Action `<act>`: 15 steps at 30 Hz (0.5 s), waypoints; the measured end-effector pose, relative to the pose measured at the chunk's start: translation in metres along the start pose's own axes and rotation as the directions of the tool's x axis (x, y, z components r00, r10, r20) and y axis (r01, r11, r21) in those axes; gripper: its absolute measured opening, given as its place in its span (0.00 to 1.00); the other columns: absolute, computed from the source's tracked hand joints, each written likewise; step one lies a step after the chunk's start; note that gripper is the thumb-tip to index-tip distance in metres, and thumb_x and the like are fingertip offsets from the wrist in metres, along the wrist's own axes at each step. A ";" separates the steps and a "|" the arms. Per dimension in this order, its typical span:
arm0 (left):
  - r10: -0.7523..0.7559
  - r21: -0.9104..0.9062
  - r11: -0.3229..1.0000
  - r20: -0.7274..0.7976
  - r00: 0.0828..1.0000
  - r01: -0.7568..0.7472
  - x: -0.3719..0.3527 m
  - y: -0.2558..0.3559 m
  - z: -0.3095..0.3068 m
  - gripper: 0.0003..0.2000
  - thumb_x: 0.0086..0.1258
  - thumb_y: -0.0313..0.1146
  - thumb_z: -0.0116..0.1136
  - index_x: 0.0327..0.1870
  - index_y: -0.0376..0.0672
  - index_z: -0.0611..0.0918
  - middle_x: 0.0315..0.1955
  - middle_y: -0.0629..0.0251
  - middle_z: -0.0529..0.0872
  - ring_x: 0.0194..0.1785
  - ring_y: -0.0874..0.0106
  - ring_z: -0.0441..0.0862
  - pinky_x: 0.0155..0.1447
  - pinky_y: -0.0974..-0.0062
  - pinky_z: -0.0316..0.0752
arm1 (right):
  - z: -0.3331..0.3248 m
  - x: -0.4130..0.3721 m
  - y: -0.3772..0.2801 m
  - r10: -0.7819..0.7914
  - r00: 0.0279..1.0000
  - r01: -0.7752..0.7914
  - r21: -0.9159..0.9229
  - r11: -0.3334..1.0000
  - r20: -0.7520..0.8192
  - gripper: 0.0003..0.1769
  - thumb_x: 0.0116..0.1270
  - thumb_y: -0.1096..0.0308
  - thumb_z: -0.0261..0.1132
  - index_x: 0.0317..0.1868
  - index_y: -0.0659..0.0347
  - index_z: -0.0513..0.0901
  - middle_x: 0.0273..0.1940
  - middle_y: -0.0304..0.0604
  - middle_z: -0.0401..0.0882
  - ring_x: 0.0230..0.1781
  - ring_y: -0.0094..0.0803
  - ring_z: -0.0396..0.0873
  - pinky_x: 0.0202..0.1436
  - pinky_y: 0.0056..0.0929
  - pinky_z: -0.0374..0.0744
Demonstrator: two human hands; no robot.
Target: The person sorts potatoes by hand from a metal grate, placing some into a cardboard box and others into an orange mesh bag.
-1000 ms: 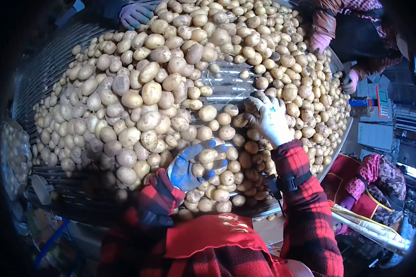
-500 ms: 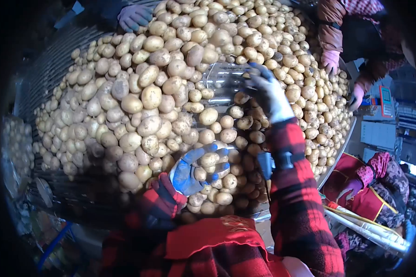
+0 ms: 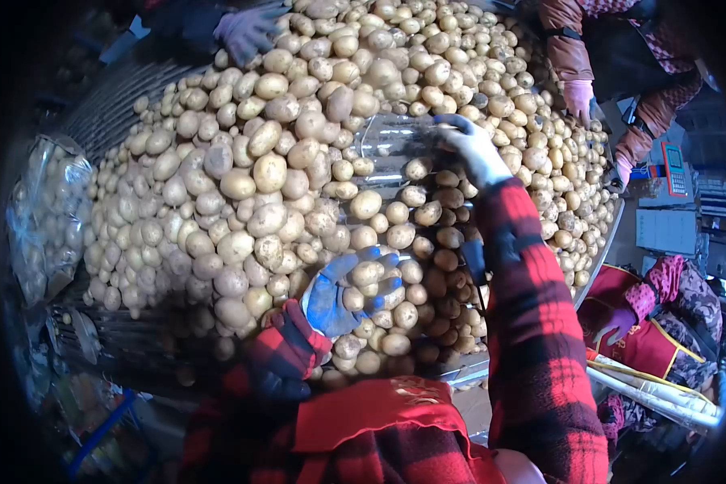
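My left hand (image 3: 331, 300), in a blue and white glove, is palm up with its fingers curled around a couple of potatoes (image 3: 367, 273) at the near edge of the heap. More potatoes (image 3: 395, 344) lie just below its fingers. My right hand (image 3: 474, 152), in a white glove with dark fingertips, reaches over a bare slatted patch (image 3: 391, 141) in the heap. Its fingers extend to the left, apart, and I see nothing held, though the palm side is hidden. Potatoes (image 3: 449, 179) lie below that hand.
A clear plastic bag of potatoes (image 3: 48, 214) stands at the left. A co-worker's gloved hand (image 3: 246, 34) is at the heap's far side, another's pink-gloved hands (image 3: 578, 98) at the right. A red-framed keypad device (image 3: 674, 169) and a seated person (image 3: 641, 319) are farther right.
My right hand has swung slightly, its fingers now clearer. My left hand keeps its potatoes. The view has shifted, bringing the bag at left further in. The co-worker's far hand has spread its fingers.
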State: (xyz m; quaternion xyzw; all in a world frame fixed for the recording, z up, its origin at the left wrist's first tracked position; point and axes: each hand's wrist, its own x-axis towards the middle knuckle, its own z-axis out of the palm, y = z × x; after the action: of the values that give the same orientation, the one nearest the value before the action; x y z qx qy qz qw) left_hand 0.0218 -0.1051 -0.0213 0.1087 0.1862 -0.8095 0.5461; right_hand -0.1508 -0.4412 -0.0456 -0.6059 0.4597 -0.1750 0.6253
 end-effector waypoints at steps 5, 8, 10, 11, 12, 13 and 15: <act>-0.033 -0.027 0.999 0.065 0.997 0.035 -0.005 0.001 -0.010 0.24 0.86 0.42 0.52 0.77 0.44 0.74 0.76 0.54 0.77 0.75 0.50 0.77 0.68 0.59 0.83 | 0.010 -0.106 0.001 -0.107 0.993 0.036 0.735 0.677 0.050 0.27 0.85 0.59 0.60 0.79 0.56 0.70 0.64 0.46 0.81 0.54 0.32 0.83 0.44 0.23 0.81; -0.037 -0.069 0.997 0.091 0.995 0.043 0.001 0.001 -0.015 0.24 0.85 0.42 0.52 0.77 0.45 0.75 0.75 0.54 0.77 0.74 0.50 0.77 0.67 0.59 0.83 | 0.039 -0.090 0.010 -0.081 0.986 -0.028 0.624 0.781 0.146 0.16 0.83 0.59 0.63 0.58 0.63 0.80 0.48 0.40 0.82 0.41 0.26 0.80 0.33 0.23 0.77; 0.007 -0.021 1.000 0.033 0.999 -0.006 -0.003 0.001 -0.005 0.22 0.85 0.43 0.53 0.74 0.47 0.77 0.76 0.57 0.76 0.75 0.52 0.75 0.64 0.58 0.83 | 0.067 -0.101 -0.030 0.041 0.980 -0.144 0.541 0.829 0.197 0.17 0.80 0.57 0.66 0.58 0.62 0.83 0.46 0.40 0.83 0.39 0.26 0.80 0.33 0.22 0.76; 0.029 -0.004 1.000 0.002 1.000 -0.029 -0.008 -0.002 0.000 0.21 0.85 0.44 0.53 0.73 0.48 0.78 0.76 0.58 0.76 0.75 0.53 0.74 0.62 0.58 0.83 | 0.082 -0.111 -0.043 0.079 0.980 -0.167 0.531 0.831 0.185 0.19 0.79 0.55 0.67 0.58 0.62 0.84 0.45 0.40 0.84 0.37 0.28 0.80 0.34 0.24 0.77; 0.050 0.003 0.999 0.018 0.999 -0.050 -0.011 -0.002 0.006 0.21 0.85 0.44 0.53 0.74 0.49 0.78 0.75 0.59 0.76 0.75 0.54 0.74 0.64 0.58 0.83 | 0.090 -0.116 -0.043 -0.001 0.973 -0.128 0.542 0.830 0.231 0.20 0.80 0.55 0.67 0.60 0.61 0.84 0.47 0.38 0.84 0.39 0.29 0.81 0.35 0.25 0.77; 0.046 -0.019 0.999 0.058 0.997 -0.045 -0.014 0.000 0.008 0.21 0.86 0.45 0.53 0.74 0.51 0.79 0.74 0.60 0.78 0.74 0.55 0.76 0.64 0.59 0.83 | 0.097 -0.131 -0.047 -0.028 0.986 -0.061 0.517 0.854 0.163 0.21 0.80 0.55 0.67 0.62 0.61 0.83 0.49 0.36 0.84 0.40 0.28 0.81 0.36 0.24 0.77; 0.124 0.030 0.992 0.025 0.992 -0.125 -0.021 0.001 0.019 0.21 0.86 0.46 0.52 0.74 0.52 0.79 0.73 0.62 0.80 0.72 0.56 0.78 0.63 0.60 0.84 | 0.104 -0.164 -0.049 -0.045 0.988 -0.066 0.666 0.743 0.147 0.18 0.82 0.59 0.66 0.63 0.61 0.83 0.50 0.37 0.86 0.40 0.23 0.83 0.34 0.18 0.78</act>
State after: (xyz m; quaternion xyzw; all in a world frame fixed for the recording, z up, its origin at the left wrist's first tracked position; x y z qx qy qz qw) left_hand 0.0316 -0.0954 0.0038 0.1195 0.1600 -0.7779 0.5958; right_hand -0.1367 -0.2621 0.0425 -0.3507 0.3204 -0.2774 0.8351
